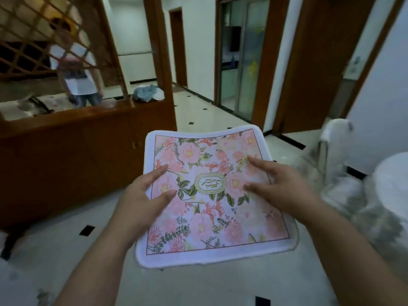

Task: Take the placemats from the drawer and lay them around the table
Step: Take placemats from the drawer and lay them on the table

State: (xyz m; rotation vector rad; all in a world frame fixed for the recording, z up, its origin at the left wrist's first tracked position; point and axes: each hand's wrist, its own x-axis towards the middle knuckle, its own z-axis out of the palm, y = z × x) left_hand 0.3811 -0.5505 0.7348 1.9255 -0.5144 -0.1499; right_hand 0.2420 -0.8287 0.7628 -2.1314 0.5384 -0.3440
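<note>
A square placemat with a pink flower print, a white border and an oval label in its middle hangs in mid-air in front of me, over the floor. A second layer shows under its lower right corner. My left hand grips the mat's left edge, with two digits lying on top of the print. On the opposite edge, my right hand holds it the same way, fingers spread on top. A blurred white round table is at the right edge of the view.
A dark wooden cabinet with a lattice screen stands on the left; a person is behind it and a bundle of blue cloth lies on its top. The white tiled floor leads to a corridor and a glass sliding door. A blurred white chair stands by the table.
</note>
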